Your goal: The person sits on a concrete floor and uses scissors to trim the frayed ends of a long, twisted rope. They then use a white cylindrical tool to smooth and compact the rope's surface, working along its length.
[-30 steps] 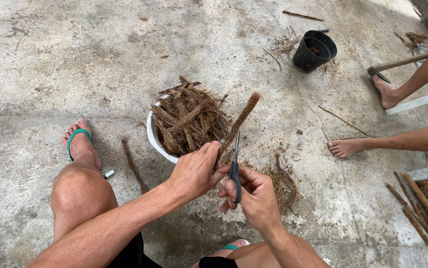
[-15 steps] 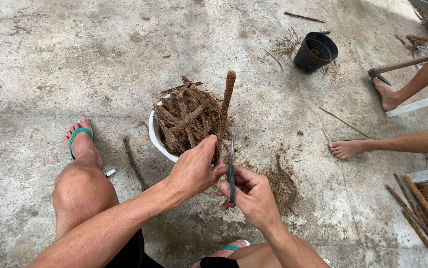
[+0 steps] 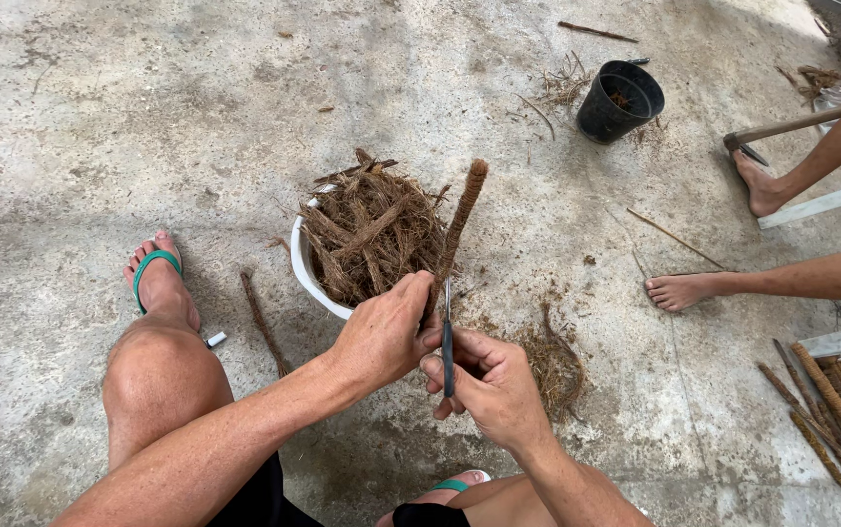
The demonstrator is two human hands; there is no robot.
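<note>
My left hand (image 3: pixel 383 337) grips the lower end of a long brown fibrous stick (image 3: pixel 461 219) that points up and away from me, over the rim of a white bowl (image 3: pixel 305 275). My right hand (image 3: pixel 491 383) holds a small knife with a dark handle (image 3: pixel 448 353), its blade laid against the stick just above my left fingers. The bowl is heaped with brown fibrous peelings (image 3: pixel 371 231). A small pile of loose fibres (image 3: pixel 552 363) lies on the concrete right of my right hand.
A black pot (image 3: pixel 619 101) stands at the back right. Another person's bare feet (image 3: pixel 686 289) and leg are at the right, beside white boards. Several brown sticks (image 3: pixel 835 410) lie at the lower right. One stick (image 3: pixel 262 320) lies by my left foot in a green sandal (image 3: pixel 159 280).
The stick has swung in my left hand: tilted right, then nearly upright, now tilted right again. The knife stays against it near my left fingers.
</note>
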